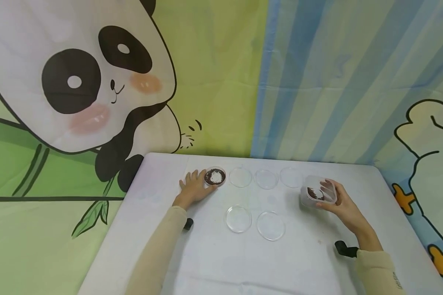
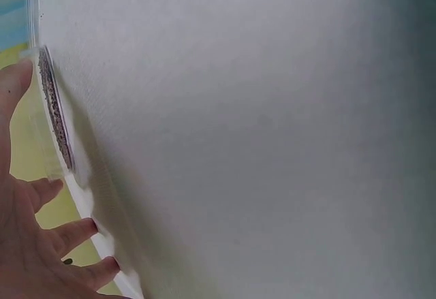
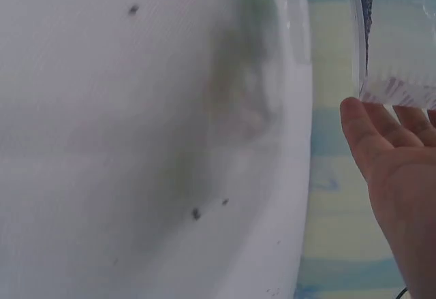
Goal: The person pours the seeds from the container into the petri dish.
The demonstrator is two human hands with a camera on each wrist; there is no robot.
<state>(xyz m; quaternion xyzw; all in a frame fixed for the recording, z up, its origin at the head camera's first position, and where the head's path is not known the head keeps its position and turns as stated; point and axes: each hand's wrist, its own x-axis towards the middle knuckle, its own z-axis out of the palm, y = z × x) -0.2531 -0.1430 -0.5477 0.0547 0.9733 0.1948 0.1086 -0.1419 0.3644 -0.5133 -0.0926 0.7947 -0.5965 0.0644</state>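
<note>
**Left hand (image 1: 196,189) pinches a petri dish (image 1: 215,177), right hand (image 1: 348,211) grips a plastic tub (image 1: 309,201)**

Nearest me in the head view are two cream sleeves (image 1: 155,254), with a black fitting (image 1: 188,224) jutting out by each wrist. Beyond them, on the white tabletop (image 1: 206,266), I see a pair of clear round dishes (image 1: 238,218), side by side. Farther off, to the right, the right hand grasps the translucent tub by its side; dark brown granules show inside. My right wrist view picks out dark specks (image 3: 196,214) on the tabletop. At the left end of the far row, the left hand has thumb and index finger at the petri dish's edges, other fingers spread; dark granules ring a white patch in it. Three more clear dishes (image 1: 266,179) lie to its right. Behind hangs a backdrop (image 1: 214,61) printed with a panda (image 1: 108,98).
</note>
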